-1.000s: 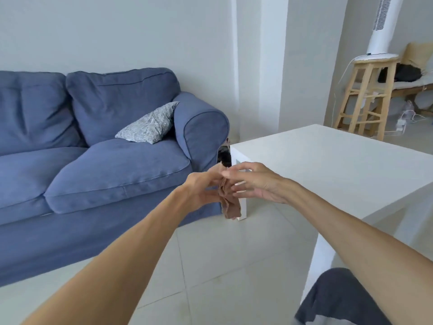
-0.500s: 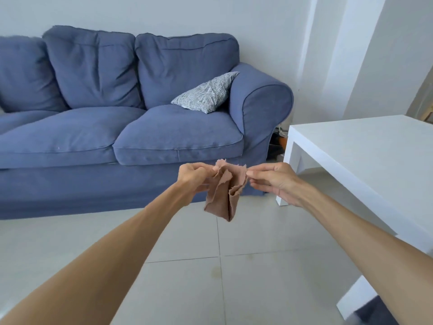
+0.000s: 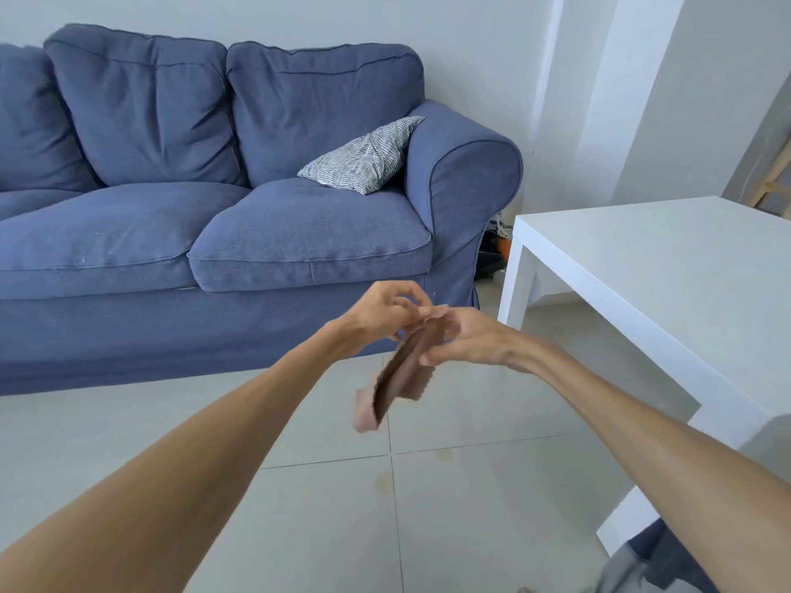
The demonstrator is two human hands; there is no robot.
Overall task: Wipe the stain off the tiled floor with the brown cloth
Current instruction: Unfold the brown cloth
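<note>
Both hands up in mid-air, left hand (image 3: 385,312) pinching the cloth's (image 3: 400,374) top edge, right hand (image 3: 464,342) with fingers loosely closed on it at 3 o'clock, the cloth dangling blurred between them, off the floor (image 3: 299,528). Looks like folding, prep before any wiping. Faint yellowish stain (image 3: 383,483) sits on the tiles at 6 o'clock of the cloth; next call: crouch, press the cloth down there

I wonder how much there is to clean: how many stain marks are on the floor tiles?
2 faint yellowish marks: one stain just right of the tile joint crossing, another stain below it beside the vertical joint. The arms and brown cloth may hide more.
</note>
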